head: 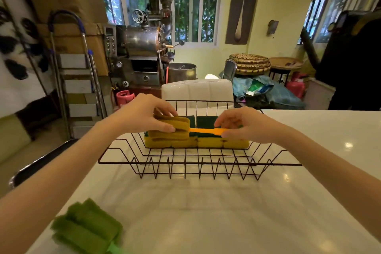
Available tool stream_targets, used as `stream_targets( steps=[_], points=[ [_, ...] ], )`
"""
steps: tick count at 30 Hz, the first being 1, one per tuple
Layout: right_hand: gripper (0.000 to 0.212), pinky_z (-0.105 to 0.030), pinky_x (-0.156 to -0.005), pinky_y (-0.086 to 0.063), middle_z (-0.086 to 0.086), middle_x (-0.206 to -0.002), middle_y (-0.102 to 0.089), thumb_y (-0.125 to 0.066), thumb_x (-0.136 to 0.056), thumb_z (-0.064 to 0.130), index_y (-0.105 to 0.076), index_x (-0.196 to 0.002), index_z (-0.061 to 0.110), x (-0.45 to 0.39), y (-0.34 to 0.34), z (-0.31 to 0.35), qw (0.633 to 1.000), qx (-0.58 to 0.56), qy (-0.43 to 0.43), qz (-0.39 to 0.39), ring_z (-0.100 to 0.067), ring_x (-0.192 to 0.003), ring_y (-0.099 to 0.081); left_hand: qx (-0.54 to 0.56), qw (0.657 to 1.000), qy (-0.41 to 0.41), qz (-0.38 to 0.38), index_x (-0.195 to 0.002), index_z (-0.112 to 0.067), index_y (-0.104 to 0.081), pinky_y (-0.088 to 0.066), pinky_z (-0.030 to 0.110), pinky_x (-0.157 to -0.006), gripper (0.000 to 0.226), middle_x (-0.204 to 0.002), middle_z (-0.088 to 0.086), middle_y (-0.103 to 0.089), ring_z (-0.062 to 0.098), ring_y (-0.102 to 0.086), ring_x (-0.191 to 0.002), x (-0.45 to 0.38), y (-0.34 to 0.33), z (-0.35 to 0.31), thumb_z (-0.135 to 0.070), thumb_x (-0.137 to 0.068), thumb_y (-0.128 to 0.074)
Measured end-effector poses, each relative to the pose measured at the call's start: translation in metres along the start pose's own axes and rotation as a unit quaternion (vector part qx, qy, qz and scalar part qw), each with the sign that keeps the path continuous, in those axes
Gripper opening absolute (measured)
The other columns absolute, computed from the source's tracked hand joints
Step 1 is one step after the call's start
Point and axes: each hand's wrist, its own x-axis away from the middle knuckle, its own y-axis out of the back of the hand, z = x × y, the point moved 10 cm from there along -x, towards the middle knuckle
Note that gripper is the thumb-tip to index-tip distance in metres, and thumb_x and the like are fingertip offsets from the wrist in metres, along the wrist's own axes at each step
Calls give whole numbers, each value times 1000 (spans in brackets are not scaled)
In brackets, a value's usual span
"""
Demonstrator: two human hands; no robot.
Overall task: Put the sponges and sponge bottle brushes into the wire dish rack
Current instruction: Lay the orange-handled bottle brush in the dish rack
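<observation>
Head view. Both hands reach over the rack [198, 163], a dark wire basket standing on the white surface [309, 192]. The left hand [144, 117] has its grip closed on the yellow sponge head of a brush [171, 130], thumb below and fingers above. The right hand [243, 126] pinches the same brush's orange handle [206, 130] between thumb and fingers. The brush lies level, over the rack's far half and resting on or just above the sponges [198, 142]. These sponges, yellow with dark green tops, sit in a row inside the rack against its far side. 1 green brush [86, 231] lies outside the rack on the surface, at the near left edge, blurred.
</observation>
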Motion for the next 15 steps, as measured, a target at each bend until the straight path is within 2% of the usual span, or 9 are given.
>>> stream_targets(
  steps=[5, 9, 12, 15],
  points=[
    [21, -11, -62, -38, 16, -80, -54, -61, -81, 14, -51, -73, 31, -21, -32, 0, 992, 109, 23, 61, 0, -76, -52, -39, 998, 24, 50, -105, -29, -60, -43, 12, -65, 37, -93, -11, -60, 4, -56, -86, 0, -22, 30, -35, -70, -70],
    [7, -15, -63, -38, 15, -80, -52, -59, -83, 20, -60, -89, 23, -32, -61, -2, 981, 156, 22, 115, -1, -74, -50, -70, 993, 42, 84, -105, -31, -59, -42, 13, -65, 36, -91, -13, -57, 6, -55, -85, 2, -31, 46, -36, -71, -70],
    [14, -16, -59, -34, 12, -80, -51, -56, -85, 25, -61, -96, 19, -37, -77, -3, 973, 173, 10, 154, -2, -70, -47, -87, 989, 49, 110, -105, -30, -58, -43, 14, -69, 35, -90, -12, -57, 6, -55, -84, 3, -38, 52, -34, -72, -69],
    [20, -18, -62, -37, 5, -89, -55, -54, -86, 28, -59, -102, 17, -39, -83, -5, 967, 183, -8, 177, -5, -74, -48, -97, 984, 56, 141, -110, -29, -57, -46, 19, -77, 39, -98, -7, -60, 9, -56, -89, 4, -48, 57, -33, -73, -69]
  ],
)
